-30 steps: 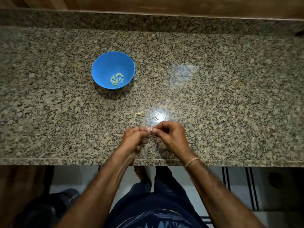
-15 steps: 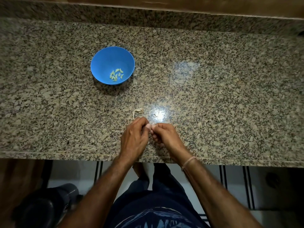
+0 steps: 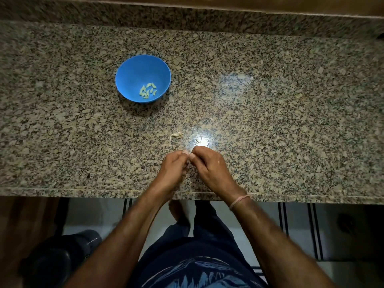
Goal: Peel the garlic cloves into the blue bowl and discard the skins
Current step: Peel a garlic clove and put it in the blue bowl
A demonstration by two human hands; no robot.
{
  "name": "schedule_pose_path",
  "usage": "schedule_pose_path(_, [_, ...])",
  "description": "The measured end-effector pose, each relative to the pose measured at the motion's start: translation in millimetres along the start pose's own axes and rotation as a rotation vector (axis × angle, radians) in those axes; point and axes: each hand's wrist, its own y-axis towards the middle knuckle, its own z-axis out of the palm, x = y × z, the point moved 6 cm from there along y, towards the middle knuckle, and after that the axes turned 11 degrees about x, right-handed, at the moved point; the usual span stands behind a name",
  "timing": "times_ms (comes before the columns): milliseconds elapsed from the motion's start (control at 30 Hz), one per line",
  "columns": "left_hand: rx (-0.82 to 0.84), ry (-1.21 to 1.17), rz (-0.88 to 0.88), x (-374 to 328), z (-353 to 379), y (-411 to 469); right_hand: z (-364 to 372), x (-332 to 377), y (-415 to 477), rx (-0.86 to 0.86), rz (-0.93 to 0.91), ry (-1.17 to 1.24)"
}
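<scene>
A blue bowl (image 3: 133, 69) stands on the granite counter at the back left, with several peeled garlic cloves (image 3: 148, 91) in its bottom. Near the counter's front edge my left hand (image 3: 173, 167) and my right hand (image 3: 209, 165) meet fingertip to fingertip, both with curled fingers pinching a small garlic clove that is almost wholly hidden between them. Just beyond my hands lie a garlic skin with a stem (image 3: 175, 136) and a smaller scrap of skin (image 3: 198, 140).
The granite counter (image 3: 270, 121) stretches wide to both sides, with a raised ledge at the back. Its front edge (image 3: 83, 192) runs just under my wrists. A dark round bin (image 3: 60, 256) stands on the floor at lower left.
My hands have stayed together on the clove, shifting slightly as the fingers work. The view has shifted a little; the bowl and skins have not moved on the counter.
</scene>
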Motion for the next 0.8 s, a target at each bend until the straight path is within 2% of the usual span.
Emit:
schedule_pose_path(33, [0.017,-0.030,-0.031,1,0,-1,-1,3,1,-0.011,-0.021,-0.057])
schedule_pose_path(67, [-0.002,0.024,-0.005,0,-1,-1,-1,1,3,0.005,0.007,-0.018])
schedule_pose_path(100, [-0.055,0.169,0.071,-4,-3,-1,0,-4,4,0.030,0.084,0.140])
schedule_pose_path(167, [-0.172,0.569,0.267,-17,-4,-5,10,-14,2,0.106,0.306,0.667])
schedule_pose_path(200, [-0.199,0.665,0.324,-22,-1,-7,15,-16,1,0.132,0.387,0.819])
schedule_pose_path(233, [-0.196,0.669,0.315,-22,-1,-6,16,-15,0,0.127,0.390,0.820])
schedule_pose_path(267, [-0.170,0.548,0.254,-19,-4,-3,13,-12,1,0.097,0.320,0.682])
schedule_pose_path(333, [-0.040,0.094,0.034,-1,-8,4,2,-4,3,0.018,0.110,0.217])
schedule_pose_path(367, [0.015,-0.081,-0.081,5,-6,4,0,0,4,-0.001,0.046,0.066])
schedule_pose_path(400, [0.036,-0.137,-0.131,5,-5,2,1,2,6,-0.009,0.028,0.011])
schedule_pose_path(433, [0.009,-0.067,-0.092,3,-5,2,3,0,7,-0.002,0.063,0.061])
schedule_pose_path(467, [-0.057,0.140,0.014,-6,-7,1,5,-6,9,0.021,0.154,0.243])
schedule_pose_path(533, [-0.225,0.658,0.236,-25,-8,-5,18,-15,8,0.118,0.408,0.783])
schedule_pose_path(567, [-0.254,0.718,0.281,-28,-6,-7,23,-14,7,0.156,0.475,0.918])
schedule_pose_path(600, [-0.235,0.679,0.266,-28,-6,-5,24,-13,8,0.152,0.466,0.904])
schedule_pose_path(633, [-0.184,0.473,0.191,-24,-11,1,21,-12,10,0.113,0.384,0.738])
schedule_pose_path(700, [-0.018,-0.034,-0.097,-5,-13,6,10,-7,13,0.006,0.136,0.188])
schedule_pose_path(733, [0.039,-0.202,-0.231,2,-11,6,8,-5,15,-0.024,0.058,0.032])
schedule_pose_path(767, [0.068,-0.235,-0.292,3,-11,6,9,-1,16,-0.031,0.012,-0.039])
schedule_pose_path(800, [0.054,-0.161,-0.267,2,-12,6,10,-2,17,-0.017,0.013,-0.036])
